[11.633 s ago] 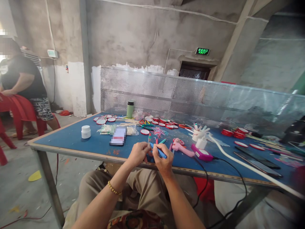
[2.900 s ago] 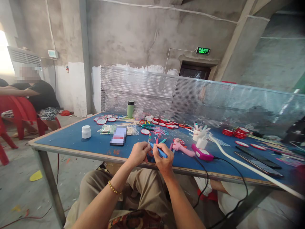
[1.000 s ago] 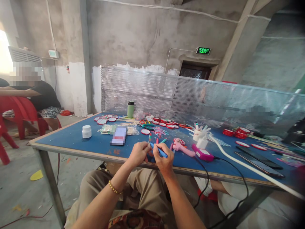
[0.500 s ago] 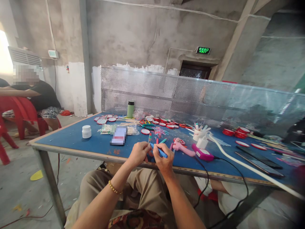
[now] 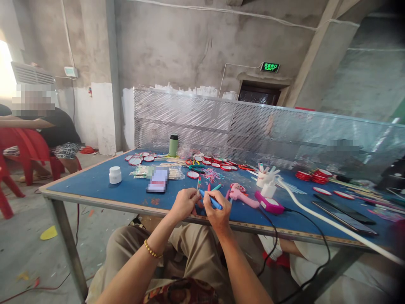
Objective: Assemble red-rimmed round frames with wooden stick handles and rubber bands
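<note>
Close to the table's front edge, my left hand [image 5: 185,203] is closed in a pinch on a thin stick [image 5: 199,183] with red and green bands at its upper end. My right hand [image 5: 218,210] grips a blue pen [image 5: 215,203] in a writing hold. The pen's front end points at the fingers of my left hand, and whether it touches the stick is too small to tell. Just beyond the hands lie a pink pen [image 5: 209,187] and a green pen [image 5: 217,187]. The lower part of the stick is hidden by my fingers.
On the blue table [image 5: 95,185] stand a white jar [image 5: 115,175], a phone [image 5: 157,181], a green bottle [image 5: 173,145] and a white cup of pens [image 5: 262,179]. A pink glue gun [image 5: 243,196] and a purple device [image 5: 269,203] with a cable lie rightward. Perforated metal panel [image 5: 202,122] behind.
</note>
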Motion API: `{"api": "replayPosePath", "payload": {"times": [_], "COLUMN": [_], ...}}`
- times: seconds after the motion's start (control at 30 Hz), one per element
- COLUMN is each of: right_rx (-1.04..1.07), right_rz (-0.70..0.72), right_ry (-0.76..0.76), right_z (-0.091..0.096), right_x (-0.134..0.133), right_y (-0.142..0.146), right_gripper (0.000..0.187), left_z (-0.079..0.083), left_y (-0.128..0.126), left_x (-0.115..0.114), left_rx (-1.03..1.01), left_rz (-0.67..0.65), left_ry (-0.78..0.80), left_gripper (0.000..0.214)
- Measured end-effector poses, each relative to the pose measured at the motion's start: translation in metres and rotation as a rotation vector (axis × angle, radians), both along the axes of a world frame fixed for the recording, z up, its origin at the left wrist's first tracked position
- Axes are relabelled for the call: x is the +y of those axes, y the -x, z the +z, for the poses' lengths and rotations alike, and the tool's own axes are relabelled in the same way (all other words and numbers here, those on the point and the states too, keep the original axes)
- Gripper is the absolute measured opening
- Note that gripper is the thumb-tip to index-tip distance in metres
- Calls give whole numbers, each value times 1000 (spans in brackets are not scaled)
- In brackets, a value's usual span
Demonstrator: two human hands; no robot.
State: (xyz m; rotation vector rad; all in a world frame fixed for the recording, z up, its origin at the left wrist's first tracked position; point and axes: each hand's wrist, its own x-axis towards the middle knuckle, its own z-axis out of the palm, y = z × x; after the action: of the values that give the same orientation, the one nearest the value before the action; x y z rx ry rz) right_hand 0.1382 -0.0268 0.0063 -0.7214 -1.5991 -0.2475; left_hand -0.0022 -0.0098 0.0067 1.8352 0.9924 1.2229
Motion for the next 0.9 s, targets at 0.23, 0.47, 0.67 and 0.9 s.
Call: {"api": "replayPosePath", "payload": {"times": [0.23,0.47,0.67,0.9], "right_rx": [-1,3,11,15], "right_rz": [-3,-17,-26,-25], "right_ry": [-4,-18,-24,-13], "right_z": [-1,-1,0,1], "right_x": [1,1,1,0], "right_y": [0,-1,-1,-1], "right_gripper": [12,12,13,14], "left_z": [2,0,-1,0], "left_y": [-1,-1,-1,-1], "left_x": [-1,0,1,0], "left_rx": [-8,-18,-12,-4], "left_rz": [0,-9,-7,-6], "left_ry": [6,18,26,33], "left_gripper": [27,29,30,30]}}
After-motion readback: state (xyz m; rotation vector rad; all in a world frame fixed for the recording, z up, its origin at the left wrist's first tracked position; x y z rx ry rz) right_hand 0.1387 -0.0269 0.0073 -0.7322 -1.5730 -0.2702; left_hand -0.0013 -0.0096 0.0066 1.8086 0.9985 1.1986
